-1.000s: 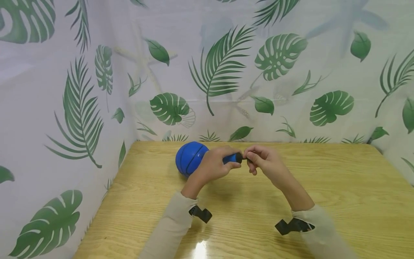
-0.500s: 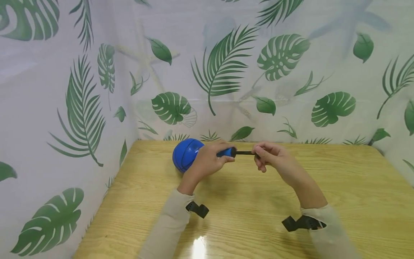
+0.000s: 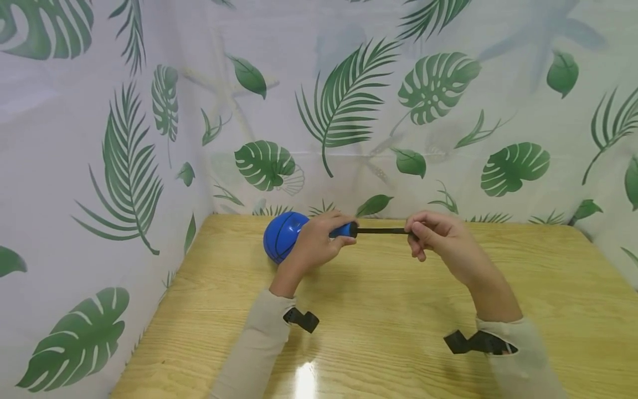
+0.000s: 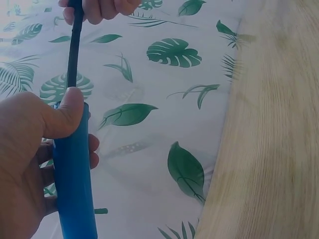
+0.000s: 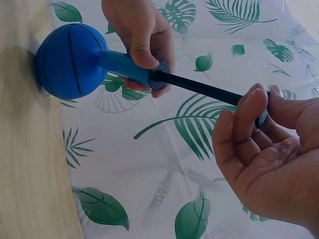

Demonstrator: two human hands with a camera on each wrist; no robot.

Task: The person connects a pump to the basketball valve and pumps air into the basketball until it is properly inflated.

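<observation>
the thin, straight black rod (image 3: 381, 230) stretches between the two hands, coming out of the black end cap (image 3: 353, 229) of a smooth blue cylindrical tube (image 4: 75, 184). a second ago only a stub of it showed and the hands nearly met; now a long stretch is bare, the right hand (image 3: 448, 238) having drawn off to its own side while the left hand (image 3: 316, 238) and what it holds shifted slightly the other way. i read this as the rod sliding out of the tube, so the pull seems well along; whether it has reached its limit, i cannot tell.

the left hand is wrapped round the tube, thumb along it near the cap. the right hand pinches the rod's far end between thumb and forefinger, its other fingers loosely curled below.

on the left hand's outer side, at the tube's other end and apparently joined to it, is a glossy blue round ball (image 3: 281, 235) with dark seam lines like a basketball's. whether it touches the pale wood-grain table (image 3: 379, 310) beneath the hands, i cannot tell.

behind each hand, on the forearm side, sit a black wrist-worn device (image 3: 301, 320) and a beige sleeve (image 3: 251, 354). beyond both hands rises a white backdrop printed with green leaves (image 3: 349, 194).
</observation>
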